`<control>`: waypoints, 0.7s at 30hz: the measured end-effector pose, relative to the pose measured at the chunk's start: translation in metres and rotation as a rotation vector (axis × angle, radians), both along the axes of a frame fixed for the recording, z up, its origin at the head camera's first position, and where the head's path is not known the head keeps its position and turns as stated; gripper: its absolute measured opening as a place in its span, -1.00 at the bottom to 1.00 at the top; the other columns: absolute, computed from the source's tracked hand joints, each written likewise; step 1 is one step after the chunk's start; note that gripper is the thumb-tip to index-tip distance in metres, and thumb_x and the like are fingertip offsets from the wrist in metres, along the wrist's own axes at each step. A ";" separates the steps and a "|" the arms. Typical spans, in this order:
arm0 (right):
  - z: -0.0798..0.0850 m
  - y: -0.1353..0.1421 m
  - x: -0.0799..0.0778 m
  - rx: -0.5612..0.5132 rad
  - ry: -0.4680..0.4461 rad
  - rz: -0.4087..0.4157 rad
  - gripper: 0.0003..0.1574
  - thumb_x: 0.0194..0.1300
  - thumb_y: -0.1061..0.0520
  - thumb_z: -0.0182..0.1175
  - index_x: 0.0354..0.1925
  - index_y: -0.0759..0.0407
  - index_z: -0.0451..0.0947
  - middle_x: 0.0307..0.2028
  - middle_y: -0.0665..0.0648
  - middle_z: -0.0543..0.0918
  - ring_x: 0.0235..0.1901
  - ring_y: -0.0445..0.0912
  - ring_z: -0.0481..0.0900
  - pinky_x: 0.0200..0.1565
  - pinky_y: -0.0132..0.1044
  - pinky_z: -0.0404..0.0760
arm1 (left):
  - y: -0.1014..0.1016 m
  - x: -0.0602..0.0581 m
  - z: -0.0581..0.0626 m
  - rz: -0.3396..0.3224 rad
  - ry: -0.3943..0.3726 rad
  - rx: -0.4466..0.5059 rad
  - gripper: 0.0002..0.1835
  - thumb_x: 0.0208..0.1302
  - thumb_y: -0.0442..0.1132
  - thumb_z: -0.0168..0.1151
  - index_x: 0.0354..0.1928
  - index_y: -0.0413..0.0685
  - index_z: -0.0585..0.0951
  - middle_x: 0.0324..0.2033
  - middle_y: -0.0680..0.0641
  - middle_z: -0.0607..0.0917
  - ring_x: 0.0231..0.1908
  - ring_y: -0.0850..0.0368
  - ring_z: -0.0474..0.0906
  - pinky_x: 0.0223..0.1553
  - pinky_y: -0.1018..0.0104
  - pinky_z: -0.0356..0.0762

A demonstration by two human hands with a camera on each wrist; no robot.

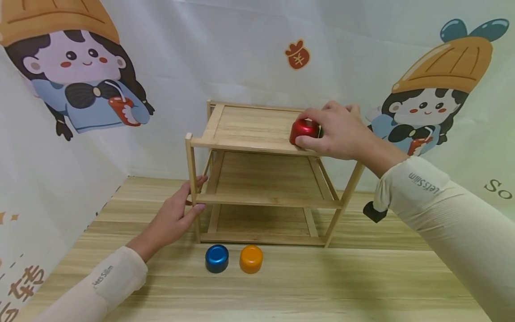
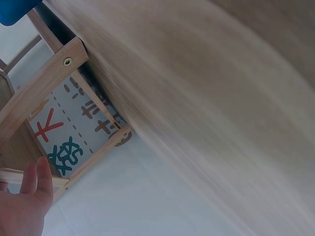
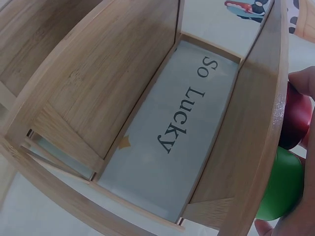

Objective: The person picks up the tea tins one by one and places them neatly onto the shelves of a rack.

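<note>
A three-tier wooden shelf rack point(image 1: 257, 145) stands on the table. At its top shelf's right front, my right hand point(image 1: 335, 132) grips a small shiny red cup point(image 1: 304, 129) between thumb and fingers. A green cup point(image 3: 281, 187) sits beside the red one within the same hand; whether it is gripped too is unclear. My left hand point(image 1: 173, 214) holds the rack's left front post, thumb in front and fingers behind. In the left wrist view its fingers point(image 2: 43, 179) lie along the rack's wooden bar. A blue cup point(image 1: 217, 258) and an orange cup point(image 1: 251, 259) rest before the rack.
The wood-grain table point(image 1: 289, 286) extends in front of and beside the rack. Behind it hangs a pale printed cloth point(image 1: 249, 53) with cartoon figures. A small black object point(image 1: 375, 212) shows below the right sleeve cuff.
</note>
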State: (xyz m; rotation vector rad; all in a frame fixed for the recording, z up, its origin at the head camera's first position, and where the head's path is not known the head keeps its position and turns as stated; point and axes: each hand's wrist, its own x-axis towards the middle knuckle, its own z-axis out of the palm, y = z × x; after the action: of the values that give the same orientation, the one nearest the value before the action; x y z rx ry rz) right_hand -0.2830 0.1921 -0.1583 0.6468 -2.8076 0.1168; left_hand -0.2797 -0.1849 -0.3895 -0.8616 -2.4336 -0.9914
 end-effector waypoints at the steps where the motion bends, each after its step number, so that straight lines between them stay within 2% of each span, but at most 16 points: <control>1: 0.000 0.000 0.000 -0.002 0.000 0.001 -0.30 0.37 -0.36 0.04 0.32 -0.09 0.45 0.04 0.16 0.70 0.23 0.09 0.33 0.17 0.30 0.13 | 0.000 0.000 0.000 0.000 0.001 0.000 -0.26 0.50 -0.27 0.17 0.59 -0.11 0.08 0.54 -0.16 0.29 0.35 -0.20 0.45 0.09 -0.12 0.67; 21: -0.005 0.001 -0.003 -0.009 0.039 0.019 -0.32 0.36 -0.37 0.05 0.29 -0.09 0.47 -0.01 0.14 0.70 0.22 0.09 0.35 0.21 0.32 0.10 | 0.000 0.000 0.001 -0.011 0.002 0.006 -0.28 0.52 -0.22 0.15 0.59 -0.13 0.09 0.53 -0.18 0.29 0.34 -0.21 0.46 0.08 -0.15 0.67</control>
State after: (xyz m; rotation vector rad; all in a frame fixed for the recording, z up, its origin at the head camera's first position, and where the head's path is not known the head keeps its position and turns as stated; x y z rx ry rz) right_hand -0.2857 0.1931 -0.1635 0.6670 -2.7622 0.1188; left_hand -0.2799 -0.1850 -0.3886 -0.8746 -2.4256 -1.0013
